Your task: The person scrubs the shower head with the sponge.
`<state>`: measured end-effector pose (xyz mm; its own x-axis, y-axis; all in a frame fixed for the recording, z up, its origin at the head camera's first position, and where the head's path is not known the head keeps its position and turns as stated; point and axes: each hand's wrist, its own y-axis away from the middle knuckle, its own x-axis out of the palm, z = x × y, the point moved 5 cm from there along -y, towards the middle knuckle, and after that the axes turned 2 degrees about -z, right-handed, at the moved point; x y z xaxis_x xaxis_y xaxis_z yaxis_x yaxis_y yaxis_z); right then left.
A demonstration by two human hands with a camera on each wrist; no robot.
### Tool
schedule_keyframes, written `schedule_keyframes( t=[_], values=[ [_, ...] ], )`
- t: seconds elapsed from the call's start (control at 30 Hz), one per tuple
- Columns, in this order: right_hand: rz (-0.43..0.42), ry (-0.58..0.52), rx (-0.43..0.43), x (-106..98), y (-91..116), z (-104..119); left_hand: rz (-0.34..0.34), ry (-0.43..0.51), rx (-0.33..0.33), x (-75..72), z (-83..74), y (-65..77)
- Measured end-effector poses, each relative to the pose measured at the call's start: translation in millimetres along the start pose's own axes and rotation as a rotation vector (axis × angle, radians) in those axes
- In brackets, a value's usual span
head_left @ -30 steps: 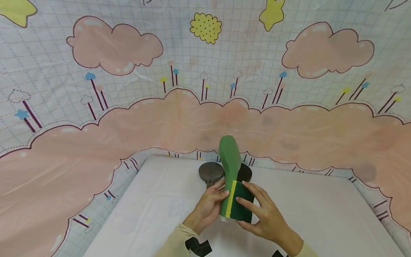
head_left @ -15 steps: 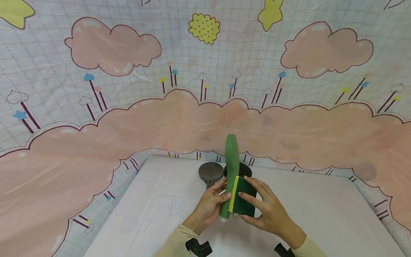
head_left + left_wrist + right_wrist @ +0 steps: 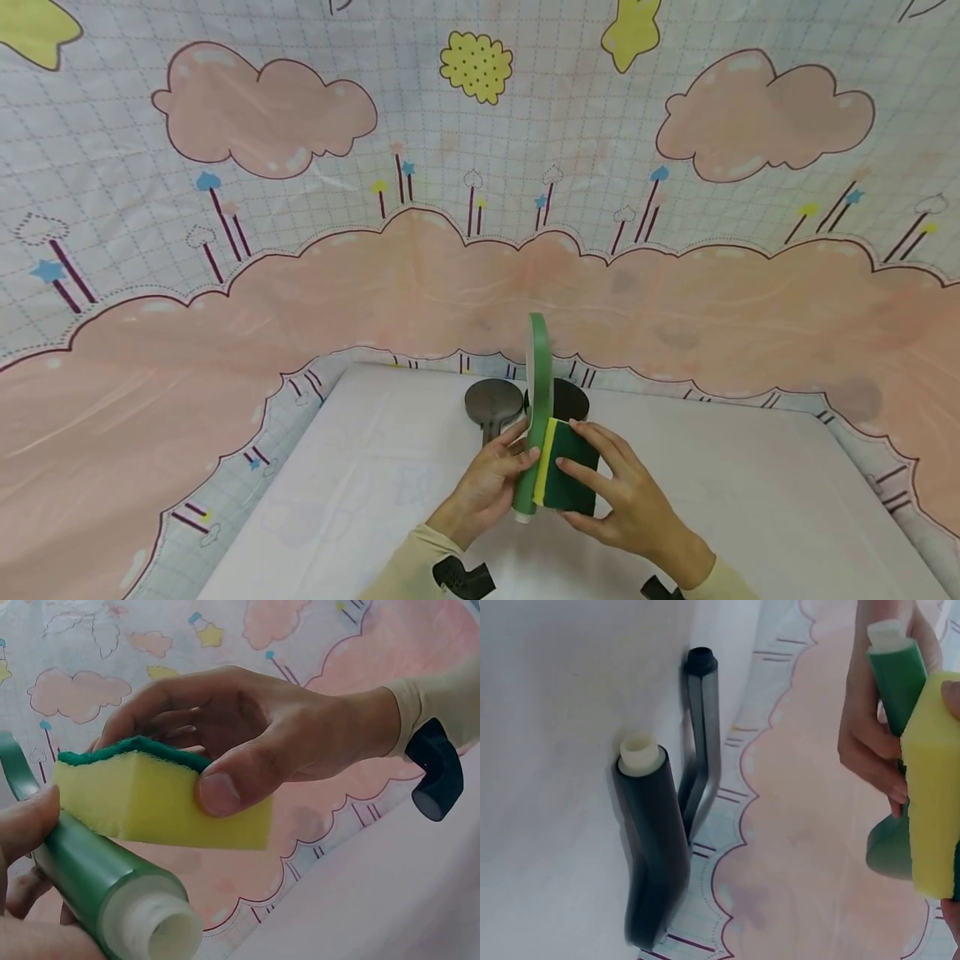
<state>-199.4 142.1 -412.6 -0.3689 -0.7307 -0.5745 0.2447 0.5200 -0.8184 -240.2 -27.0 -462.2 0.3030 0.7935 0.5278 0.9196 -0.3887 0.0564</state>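
Observation:
A green handheld shower head stands nearly upright in the head view, its narrow edge towards me and its pale spray face to the left. My left hand grips the handle, thumb across the front. A white threaded end sticks out at the bottom in the left wrist view. With spread fingers and thumb, my right hand holds a yellow and green sponge by its edges. The sponge's yellow side lies along the right side of the handle, and its dark green scouring side faces my right palm.
Behind my hands, a dark grey shower head and a black shower head lie on the white table. Their handles point towards me. A cloud-patterned cloth hangs behind the table.
The green shower head has turned about its length, from its broad back to its thin edge. The sponge has slid up the handle and slightly back down, shifting a little right with my right hand.

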Motion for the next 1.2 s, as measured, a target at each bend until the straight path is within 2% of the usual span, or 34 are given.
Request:
schedule_keyframes(
  t=[0.17,0.4,0.63,0.97,1.2],
  values=[
    [-0.022,-0.02,-0.032,4,3,6,0.003,0.01,0.011,0.9,0.2,-0.6],
    [-0.017,-0.016,-0.043,10,7,12,-0.029,0.041,0.027,-0.1,-0.8,-2.1],
    [0.0,0.023,-0.064,8,2,10,-0.049,0.009,0.042,-2.7,-0.4,-2.8],
    [0.033,0.088,-0.014,2,-4,3,-0.063,-0.022,0.006,-1.7,4.7,0.5],
    [0.018,0.06,0.007,4,-1,3,-0.068,-0.024,0.004,-0.2,5.4,0.6]
  ],
)
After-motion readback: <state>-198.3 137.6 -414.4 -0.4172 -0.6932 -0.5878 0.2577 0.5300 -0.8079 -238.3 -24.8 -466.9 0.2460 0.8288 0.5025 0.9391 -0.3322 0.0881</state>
